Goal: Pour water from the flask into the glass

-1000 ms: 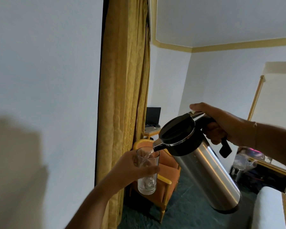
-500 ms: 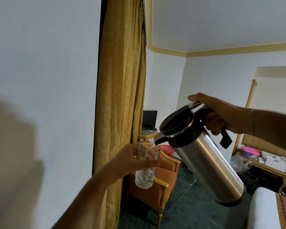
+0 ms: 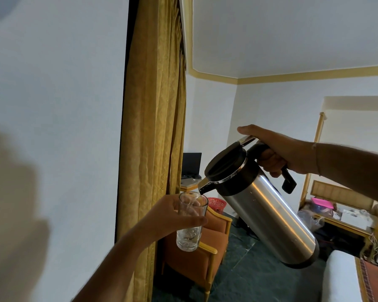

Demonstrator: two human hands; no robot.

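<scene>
Flask [image 3: 268, 216] tipped steeply in right hand [image 3: 279, 152] clamped on its black handle, spout just above glass [image 3: 190, 223] rim, water streaming in, glass held upright in wrapped left hand [image 3: 172, 216] before gold curtain [image 3: 153, 127].

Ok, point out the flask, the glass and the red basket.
flask [image 3: 268, 216]: head view, on its steel body.
glass [image 3: 189, 236]: head view, on its lower wall below the fingers.
red basket [image 3: 216, 203]: head view, on its mesh side.
</scene>
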